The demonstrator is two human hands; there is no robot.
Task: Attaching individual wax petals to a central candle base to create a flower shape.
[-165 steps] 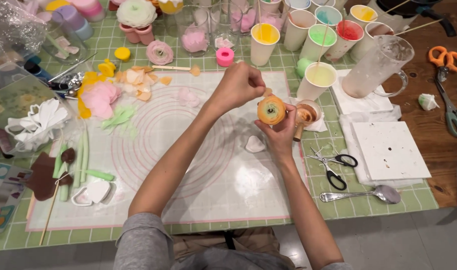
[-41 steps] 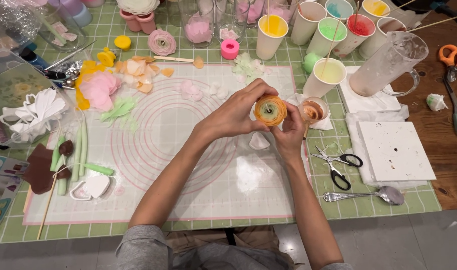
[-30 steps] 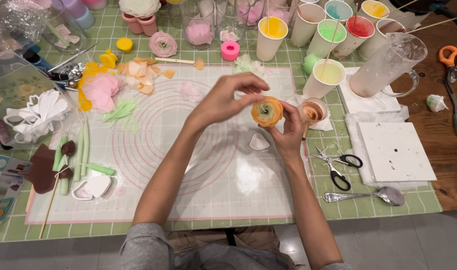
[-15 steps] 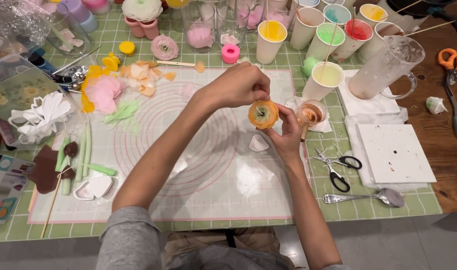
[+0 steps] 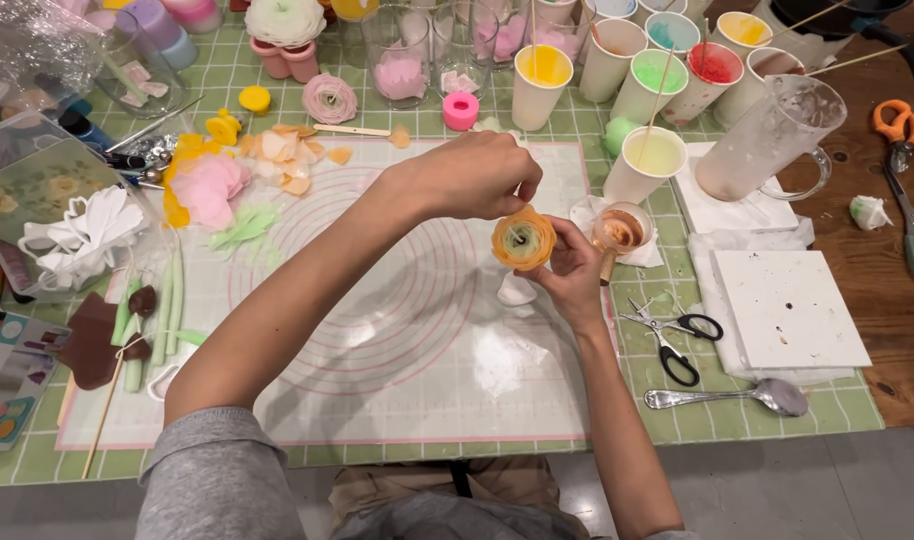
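Right hand cups the orange layered flower from below, fingers curled around its base. Left hand comes over from above, fingertips pinched on the flower's upper rim. The flower is held in the air over the far-right part of the white silicone mat.

Judgement: thin petals, very light, soft and easily crushed or torn; best held at the base, edges touched only lightly.

Just right: small cup of orange liquid. Nearer right: scissors, spoon. Far: row of paper cups with coloured liquids.

Against half a second ago: left-hand grip much the same, flower turned slightly more face-up.
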